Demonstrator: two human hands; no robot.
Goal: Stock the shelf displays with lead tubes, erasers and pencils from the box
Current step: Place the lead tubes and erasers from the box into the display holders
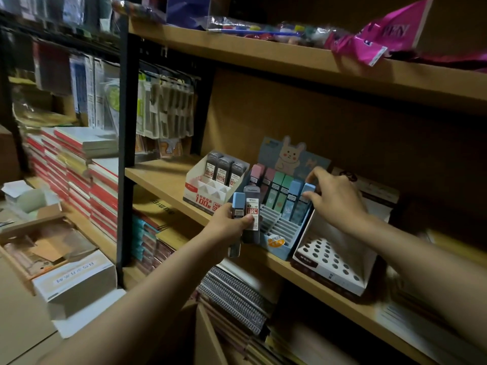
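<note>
My left hand (232, 219) grips a blue-capped eraser (236, 206) and a dark lead tube (251, 206) in front of the shelf. My right hand (334, 196) pinches a blue eraser (305, 192) standing in the back row of the blue rabbit display (279, 246), beside pink, green and blue erasers. To its left, the white lead tube display (200, 192) holds three dark lead tubes (224, 167) at the back. A white pencil display with round holes (329, 256) sits to the right, with no pencils in it.
The wooden shelf (163, 177) carries the displays. Above it another shelf (263, 52) holds paint sets and a pink bag (379, 35). Stacked notebooks (79, 175) and open cardboard boxes (52, 254) lie at the left. Spiral notebooks (237, 293) fill the shelf below.
</note>
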